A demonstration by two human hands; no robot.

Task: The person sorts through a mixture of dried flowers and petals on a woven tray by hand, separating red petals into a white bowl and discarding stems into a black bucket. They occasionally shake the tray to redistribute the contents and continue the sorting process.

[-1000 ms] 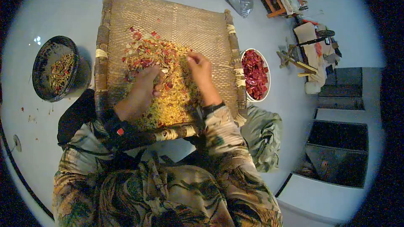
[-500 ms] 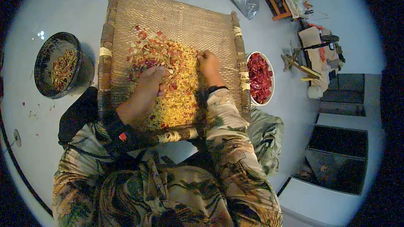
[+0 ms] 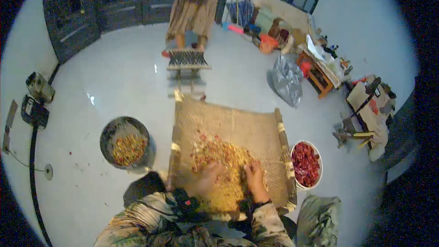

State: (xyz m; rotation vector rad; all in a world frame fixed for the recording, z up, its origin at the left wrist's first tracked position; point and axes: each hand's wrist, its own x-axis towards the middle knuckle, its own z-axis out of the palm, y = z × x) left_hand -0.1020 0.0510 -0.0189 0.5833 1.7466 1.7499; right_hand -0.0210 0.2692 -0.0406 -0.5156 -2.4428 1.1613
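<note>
On the woven tray [image 3: 219, 114] with wooden side poles lies a heap of yellow seeds mixed with dried red chili pieces [image 3: 224, 152]. Over the heap's left part is my left hand [image 3: 213, 178], smeared by motion, so its fingers cannot be made out. My right hand [image 3: 256, 178] is at the heap's right edge with fingers curled together; whatever is in them is too small to see. To the right of the tray stands a white bucket [image 3: 321, 167] of dark red dried chilies [image 3: 305, 164]. A black bucket [image 3: 107, 130] at the left holds yellowish-red scraps [image 3: 130, 150].
A person [image 3: 192, 11] stands beyond a small woven-top stool [image 3: 187, 59] at the back. A grey plastic bag [image 3: 288, 80] lies near a cluttered low wooden table [image 3: 322, 82]. Green cloth-like material [image 3: 318, 219] sits at front right. Small bits litter the floor at left.
My view has tilted up, bringing the standing person, stool and doors into sight. My left hand is now blurred by motion over the heap; my right hand stays at its right edge.
</note>
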